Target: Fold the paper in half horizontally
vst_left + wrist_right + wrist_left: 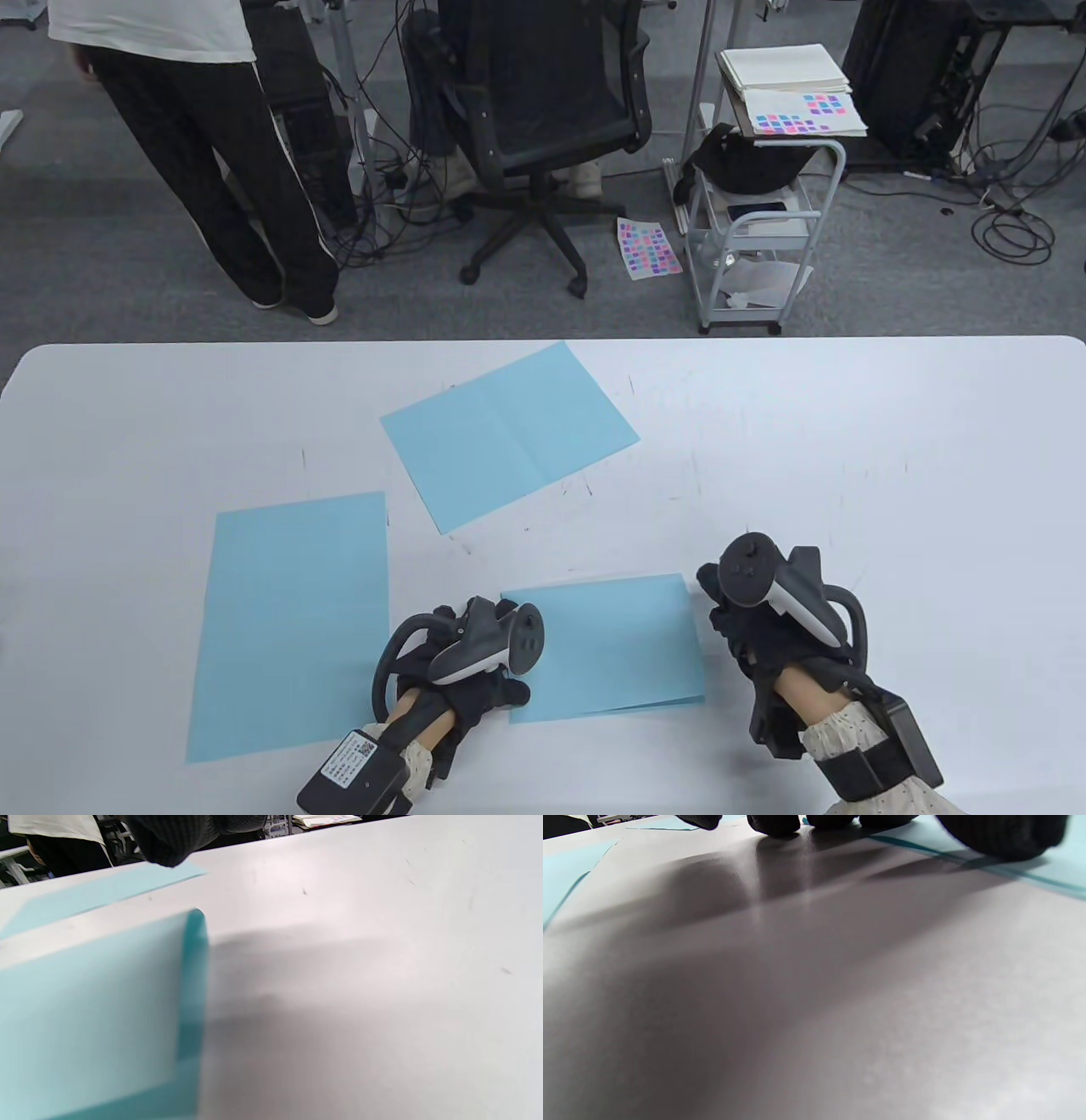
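A light blue paper (607,649) lies folded double on the white table (848,475), near the front edge. Its right edge is a soft, rounded fold, seen close in the right wrist view (193,984). My left hand (501,649) rests at the paper's left edge; in the left wrist view its fingertips (774,823) touch the table beside the paper (1052,870). My right hand (721,607) is just right of the fold and holds nothing; one gloved finger (169,836) hangs above the table.
A flat blue sheet (293,624) lies to the left of my left hand. Another blue sheet (509,433) with a centre crease lies further back. Beyond the table are an office chair (543,110), a wire cart (755,229) and a standing person (212,144).
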`<state>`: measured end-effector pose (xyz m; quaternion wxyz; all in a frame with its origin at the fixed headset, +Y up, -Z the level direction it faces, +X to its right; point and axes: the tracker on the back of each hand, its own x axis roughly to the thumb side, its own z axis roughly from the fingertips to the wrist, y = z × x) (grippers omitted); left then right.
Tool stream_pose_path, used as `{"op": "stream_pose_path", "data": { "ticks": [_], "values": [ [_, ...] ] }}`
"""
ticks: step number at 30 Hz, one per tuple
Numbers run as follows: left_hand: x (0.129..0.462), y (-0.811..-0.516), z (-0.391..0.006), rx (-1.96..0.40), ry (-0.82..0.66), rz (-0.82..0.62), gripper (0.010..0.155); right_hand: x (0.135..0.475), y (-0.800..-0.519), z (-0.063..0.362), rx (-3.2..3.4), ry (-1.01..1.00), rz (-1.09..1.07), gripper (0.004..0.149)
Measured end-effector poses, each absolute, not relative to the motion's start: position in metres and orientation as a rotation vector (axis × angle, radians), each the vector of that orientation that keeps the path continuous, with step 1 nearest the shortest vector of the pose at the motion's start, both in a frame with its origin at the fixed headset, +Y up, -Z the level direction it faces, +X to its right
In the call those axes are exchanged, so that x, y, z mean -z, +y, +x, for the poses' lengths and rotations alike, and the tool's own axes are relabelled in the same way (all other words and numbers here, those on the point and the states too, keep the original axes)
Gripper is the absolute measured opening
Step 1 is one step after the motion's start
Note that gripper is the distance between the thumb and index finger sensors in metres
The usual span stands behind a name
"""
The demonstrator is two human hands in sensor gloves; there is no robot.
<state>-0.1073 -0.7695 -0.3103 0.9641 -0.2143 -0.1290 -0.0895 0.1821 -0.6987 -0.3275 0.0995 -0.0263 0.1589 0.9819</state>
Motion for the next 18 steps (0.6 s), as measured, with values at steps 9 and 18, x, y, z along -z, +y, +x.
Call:
{"op": "stream_pose_path", "data": {
  "ticks": [9, 18],
  "values": [
    [0.311, -0.769, -0.11, 0.164, -0.26, -0.455, 0.073, 0.339, -0.713, 0.108, -2.921, 0.537, 0.203, 0.063],
    [0.311, -0.77, -0.112, 0.15, -0.262, -0.466, 0.075, 0.342, -0.769, 0.073, -2.882, 0.784, 0.27, 0.067]
  ]
}}
